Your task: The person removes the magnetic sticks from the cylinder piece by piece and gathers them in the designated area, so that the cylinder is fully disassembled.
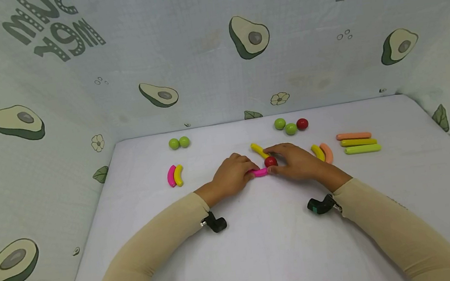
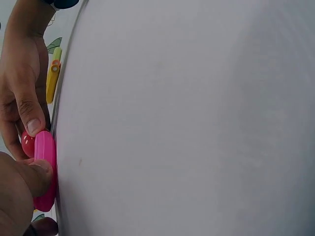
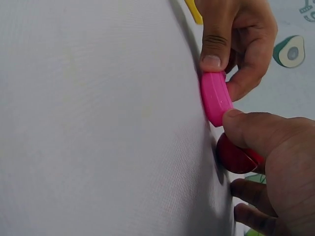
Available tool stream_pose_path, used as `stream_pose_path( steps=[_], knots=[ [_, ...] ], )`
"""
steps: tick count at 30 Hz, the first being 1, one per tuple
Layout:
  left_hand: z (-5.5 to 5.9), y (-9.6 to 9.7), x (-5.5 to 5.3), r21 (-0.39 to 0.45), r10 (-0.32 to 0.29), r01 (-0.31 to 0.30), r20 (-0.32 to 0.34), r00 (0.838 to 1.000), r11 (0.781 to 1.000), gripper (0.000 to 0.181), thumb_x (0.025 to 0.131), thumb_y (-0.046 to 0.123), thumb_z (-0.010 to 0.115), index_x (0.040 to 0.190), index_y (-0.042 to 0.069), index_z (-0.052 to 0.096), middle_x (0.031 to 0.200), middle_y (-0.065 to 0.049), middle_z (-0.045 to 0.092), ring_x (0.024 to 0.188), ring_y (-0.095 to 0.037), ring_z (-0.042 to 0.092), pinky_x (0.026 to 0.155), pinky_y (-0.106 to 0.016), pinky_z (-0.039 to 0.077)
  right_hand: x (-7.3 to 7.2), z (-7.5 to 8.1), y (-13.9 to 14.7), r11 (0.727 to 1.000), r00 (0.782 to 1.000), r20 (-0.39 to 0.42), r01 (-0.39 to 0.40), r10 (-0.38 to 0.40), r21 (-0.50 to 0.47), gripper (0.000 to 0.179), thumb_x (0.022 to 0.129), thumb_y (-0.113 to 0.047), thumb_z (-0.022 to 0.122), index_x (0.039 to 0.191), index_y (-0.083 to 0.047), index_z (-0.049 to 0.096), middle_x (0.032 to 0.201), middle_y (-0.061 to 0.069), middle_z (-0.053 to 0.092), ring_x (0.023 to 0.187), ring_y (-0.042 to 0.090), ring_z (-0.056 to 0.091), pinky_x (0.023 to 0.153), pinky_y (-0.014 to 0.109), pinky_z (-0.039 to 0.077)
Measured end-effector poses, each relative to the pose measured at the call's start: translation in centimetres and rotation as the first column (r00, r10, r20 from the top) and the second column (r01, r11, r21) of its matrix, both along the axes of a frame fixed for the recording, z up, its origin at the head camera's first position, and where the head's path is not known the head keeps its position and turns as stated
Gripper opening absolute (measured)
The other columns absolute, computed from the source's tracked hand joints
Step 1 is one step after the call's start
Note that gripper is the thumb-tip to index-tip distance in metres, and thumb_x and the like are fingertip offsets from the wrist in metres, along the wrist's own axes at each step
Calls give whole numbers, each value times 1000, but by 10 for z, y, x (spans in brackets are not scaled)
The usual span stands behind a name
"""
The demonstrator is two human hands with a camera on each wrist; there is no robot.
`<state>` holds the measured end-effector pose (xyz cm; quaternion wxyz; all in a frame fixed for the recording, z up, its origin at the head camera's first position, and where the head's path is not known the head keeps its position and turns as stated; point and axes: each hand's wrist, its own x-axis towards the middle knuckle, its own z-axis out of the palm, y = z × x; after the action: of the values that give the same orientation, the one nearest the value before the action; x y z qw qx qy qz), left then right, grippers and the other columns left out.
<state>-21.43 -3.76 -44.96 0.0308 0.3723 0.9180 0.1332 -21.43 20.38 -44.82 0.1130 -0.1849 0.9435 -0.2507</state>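
Near the middle of the white table, my left hand (image 1: 234, 174) pinches one end of a pink banana-shaped piece (image 1: 260, 172) between thumb and fingers. A glossy red ball (image 1: 270, 161) sits just behind the piece's right end, held between the thumb and index finger of my right hand (image 1: 298, 162). In the right wrist view, the right thumb (image 3: 241, 123) also touches the near end of the pink piece (image 3: 215, 98). Behind the ball lies a yellow banana-shaped piece (image 1: 258, 149), its near end close to the ball and the right index finger.
Left lie curved pink (image 1: 171, 176) and yellow (image 1: 178, 175) pieces; behind them, two green balls (image 1: 179, 142). Farther back stand two green balls (image 1: 285, 126) and a red one (image 1: 302, 124). Curved yellow and orange pieces (image 1: 327, 152) lie beside the right wrist, with straight sticks (image 1: 358, 142) farther right.
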Motion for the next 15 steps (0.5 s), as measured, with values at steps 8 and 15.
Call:
stream_pose_path(
  steps=[8, 15],
  knots=[
    [0, -6, 2, 4, -62, 62, -23, 998, 998, 24, 101, 19, 67, 123, 23, 76, 122, -4, 63, 115, -22, 54, 98, -33, 45, 2, 2, 0, 1000, 1000, 4, 5, -5, 8, 65, 94, -37, 75, 151, -16, 51, 151, 17, 49, 142, 39, 40, 112, 62, 34],
    [-3, -11, 4, 43, -30, 31, -26, 999, 999, 28, 100, 14, 68, 125, 26, 76, 105, -4, 54, 99, -21, 49, 85, -28, 42, 2, 3, -1, 1000, 1000, 7, 7, -7, 8, 66, 93, -38, 75, 151, -17, 51, 152, 16, 48, 142, 38, 39, 112, 61, 34]
  ],
)
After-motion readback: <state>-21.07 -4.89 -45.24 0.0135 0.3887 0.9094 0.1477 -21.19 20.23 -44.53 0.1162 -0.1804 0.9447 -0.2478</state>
